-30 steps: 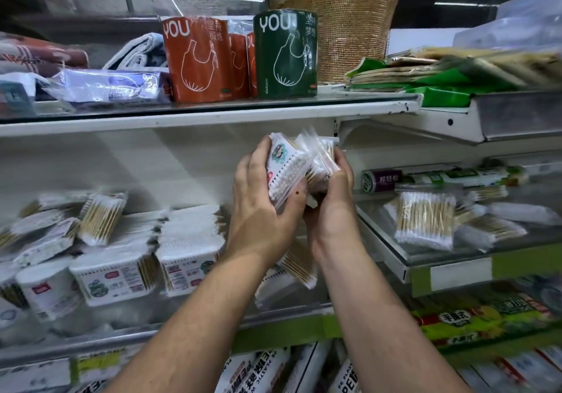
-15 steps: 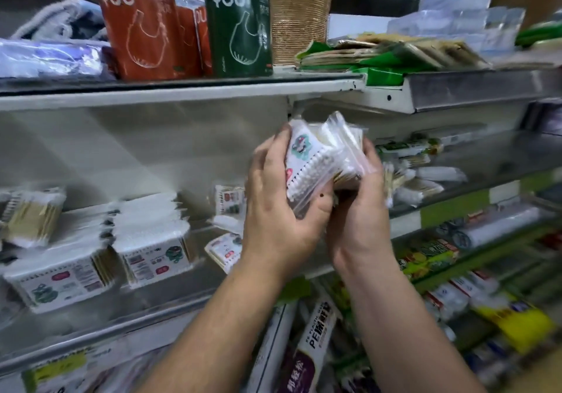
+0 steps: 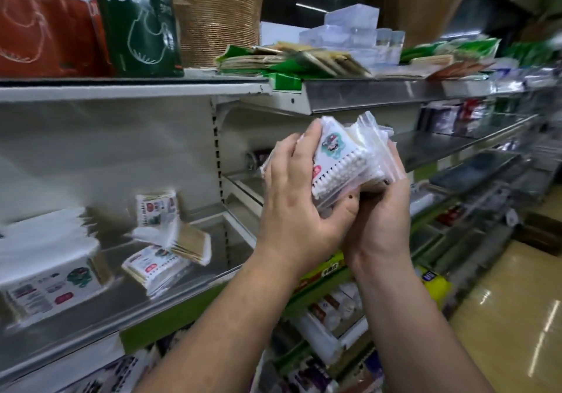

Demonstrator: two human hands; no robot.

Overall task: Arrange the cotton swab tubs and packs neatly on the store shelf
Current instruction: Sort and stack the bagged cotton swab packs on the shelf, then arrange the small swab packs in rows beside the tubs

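Both hands hold one bundle of cotton swab packs (image 3: 343,164) in front of the shelving, at chest height. The left hand (image 3: 299,207) wraps the bundle's left side, its grip closed with fingers over the top edge and thumb under the front. The right hand (image 3: 380,219) supports the bundle from below and right, its grip closed on the clear zip bags. The front pack shows a printed label and a row of white swab tips. Below and left of the left grip, loose swab packs (image 3: 170,240) lie tilted on the metal shelf (image 3: 127,298). Further left sits a blurred stack of swab tubs (image 3: 51,274). Above the grips, a green bag pack (image 3: 138,27) stands on the upper shelf.
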